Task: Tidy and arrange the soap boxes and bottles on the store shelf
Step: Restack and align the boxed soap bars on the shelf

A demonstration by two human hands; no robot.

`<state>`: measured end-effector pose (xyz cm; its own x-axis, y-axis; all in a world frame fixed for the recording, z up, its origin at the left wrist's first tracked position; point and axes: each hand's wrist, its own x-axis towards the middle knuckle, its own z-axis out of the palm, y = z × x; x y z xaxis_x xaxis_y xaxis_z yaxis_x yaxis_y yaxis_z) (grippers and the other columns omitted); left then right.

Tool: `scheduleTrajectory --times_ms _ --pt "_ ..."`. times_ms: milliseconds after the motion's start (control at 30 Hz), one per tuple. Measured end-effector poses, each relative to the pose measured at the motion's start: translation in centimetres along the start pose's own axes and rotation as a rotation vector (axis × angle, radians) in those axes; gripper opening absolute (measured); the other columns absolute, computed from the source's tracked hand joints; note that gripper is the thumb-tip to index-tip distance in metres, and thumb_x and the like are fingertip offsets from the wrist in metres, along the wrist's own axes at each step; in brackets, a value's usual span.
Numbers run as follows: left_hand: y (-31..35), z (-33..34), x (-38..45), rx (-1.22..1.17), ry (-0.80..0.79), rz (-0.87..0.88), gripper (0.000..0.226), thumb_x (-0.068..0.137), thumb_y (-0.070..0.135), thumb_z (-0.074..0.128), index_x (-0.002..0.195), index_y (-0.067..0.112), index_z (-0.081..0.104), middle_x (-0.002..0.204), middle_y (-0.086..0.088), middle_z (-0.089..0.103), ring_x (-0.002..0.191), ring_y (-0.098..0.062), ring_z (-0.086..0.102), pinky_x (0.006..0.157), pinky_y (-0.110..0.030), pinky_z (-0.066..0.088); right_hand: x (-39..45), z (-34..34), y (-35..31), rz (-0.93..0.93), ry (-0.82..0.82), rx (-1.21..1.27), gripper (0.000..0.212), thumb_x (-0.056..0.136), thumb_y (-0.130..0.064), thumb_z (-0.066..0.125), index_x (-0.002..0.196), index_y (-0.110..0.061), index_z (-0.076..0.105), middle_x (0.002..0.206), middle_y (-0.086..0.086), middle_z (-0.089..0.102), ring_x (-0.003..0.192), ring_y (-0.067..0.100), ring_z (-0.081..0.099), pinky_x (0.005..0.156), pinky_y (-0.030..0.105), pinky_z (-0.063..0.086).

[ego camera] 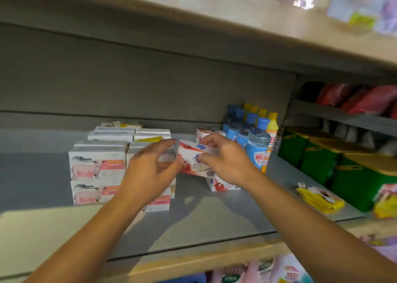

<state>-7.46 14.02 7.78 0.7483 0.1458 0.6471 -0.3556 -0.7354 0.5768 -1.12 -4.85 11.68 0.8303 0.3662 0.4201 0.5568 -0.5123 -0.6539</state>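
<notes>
Head view
Right hand (225,160): its grip is closed on a red-and-white soap box (194,160), thumb on the near face and fingers curled over the top edge; the box is lifted off the shelf and tilted.
Left hand (150,171): fingers straight and spread, holding nothing, the thumb just beside the left end of the held box; whether it touches cannot be told through the blur.
Shelf (204,216): grey, with a pale front edge.
White soap boxes (97,166): stacked in rows on the left half of the shelf, pink animal print on the front faces, partly hidden by the left hand.
Second red-and-white box (221,186): lying on the shelf below the right wrist.
Third box (204,132): of the same kind, standing behind the right hand's fingers, near the back.
Bottles (253,136): blue-capped ones in a row running front to back at the right end of the shelf, yellow-capped ones (271,123) just beside them.
Yellow packet (320,198): lying at the shelf's right front corner.
Green boxes (318,160): in the next bay to the right.
</notes>
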Motion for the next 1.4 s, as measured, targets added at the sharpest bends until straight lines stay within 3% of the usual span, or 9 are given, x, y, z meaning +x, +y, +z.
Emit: scheduleTrajectory --times_ms 167,267,367,500,700,867,1000,1167,1400 --pt "1.1 0.7 -3.3 -0.448 -0.274 -0.231 0.059 0.083 0.012 0.074 0.132 0.036 0.05 0.091 -0.002 0.073 0.079 -0.016 0.07 0.071 -0.037 0.059 -4.7 -0.4 1.4 0.029 -0.117 0.064 0.016 0.085 -0.022 0.073 0.091 -0.034 0.065 0.096 -0.013 0.07 0.089 -0.003 0.063 0.087 0.024 0.052" --pt "0.6 1.4 -5.2 -0.591 -0.363 -0.262 0.04 0.085 0.003 0.07 0.118 0.024 0.063 0.083 -0.013 0.073 0.072 -0.026 0.067 0.063 -0.041 0.058 -6.8 0.5 3.0 0.093 -0.12 0.18 0.013 0.086 -0.023 0.073 0.09 -0.034 0.068 0.096 -0.012 0.072 0.093 0.005 0.067 0.087 0.028 0.054" --pt "-0.1 2.3 -6.8 -0.698 -0.285 -0.414 0.012 0.088 0.006 0.066 0.094 0.013 0.074 0.076 -0.015 0.072 0.062 -0.022 0.063 0.053 -0.031 0.055 -8.9 2.2 4.9 0.162 -0.116 0.369 0.033 0.077 -0.034 0.076 0.109 -0.036 0.065 0.106 -0.01 0.07 0.099 0.012 0.067 0.085 0.026 0.054" --pt "-1.0 3.1 -7.8 -0.793 -0.205 -0.604 0.018 0.089 0.018 0.066 0.081 0.004 0.074 0.074 -0.02 0.068 0.054 -0.025 0.06 0.047 -0.028 0.052 -10.7 4.4 7.2 0.195 -0.163 0.682 0.077 0.065 -0.023 0.081 0.134 -0.036 0.051 0.129 -0.009 0.061 0.117 0.011 0.061 0.095 0.031 0.052" --pt "-1.1 3.3 -7.5 -0.782 -0.186 -0.648 0.045 0.089 0.048 0.06 0.08 0.007 0.076 0.064 -0.016 0.065 0.047 -0.02 0.055 0.042 -0.026 0.046 -10.8 5.3 8.1 0.27 -0.037 0.707 0.045 0.075 -0.035 0.075 0.118 -0.025 0.064 0.113 0.002 0.07 0.093 0.016 0.072 0.073 0.027 0.057" --pt "-1.0 3.3 -7.6 -0.733 -0.18 -0.641 0.057 0.085 0.062 0.056 0.081 0.009 0.075 0.065 -0.018 0.067 0.047 -0.02 0.058 0.042 -0.025 0.045 -10.6 5.4 7.7 0.309 0.003 0.647 0.055 0.066 -0.063 0.065 0.098 -0.018 0.071 0.087 0.002 0.075 0.068 0.017 0.07 0.066 0.03 0.056" --pt "-0.9 3.3 -7.5 -0.74 -0.187 -0.633 0.052 0.087 0.058 0.057 0.083 0.009 0.075 0.069 -0.018 0.069 0.053 -0.022 0.061 0.047 -0.029 0.049 -10.4 5.2 7.9 0.302 -0.033 0.665 0.061 0.064 -0.059 0.071 0.114 -0.023 0.067 0.099 -0.002 0.075 0.085 0.017 0.072 0.073 0.033 0.057" --pt "-0.6 3.3 -8.2 -0.797 -0.207 -0.47 0.017 0.085 0.018 0.069 0.097 0.029 0.075 0.088 -0.009 0.074 0.077 -0.02 0.07 0.058 -0.03 0.057 -10.6 5.0 7.8 0.277 0.005 0.652 0.042 0.071 -0.06 0.063 0.111 -0.046 0.064 0.114 -0.01 0.07 0.106 0.013 0.068 0.092 0.046 0.055" --pt "-0.5 3.1 -8.6 -0.553 -0.111 -0.118 0.054 0.079 -0.001 0.074 0.125 0.025 0.061 0.113 -0.001 0.071 0.107 -0.02 0.064 0.092 -0.037 0.052 -11.4 4.8 7.4 0.105 0.031 0.594 0.042 0.091 -0.004 0.064 0.116 -0.038 0.061 0.118 -0.009 0.068 0.108 0.008 0.065 0.082 0.022 0.053"
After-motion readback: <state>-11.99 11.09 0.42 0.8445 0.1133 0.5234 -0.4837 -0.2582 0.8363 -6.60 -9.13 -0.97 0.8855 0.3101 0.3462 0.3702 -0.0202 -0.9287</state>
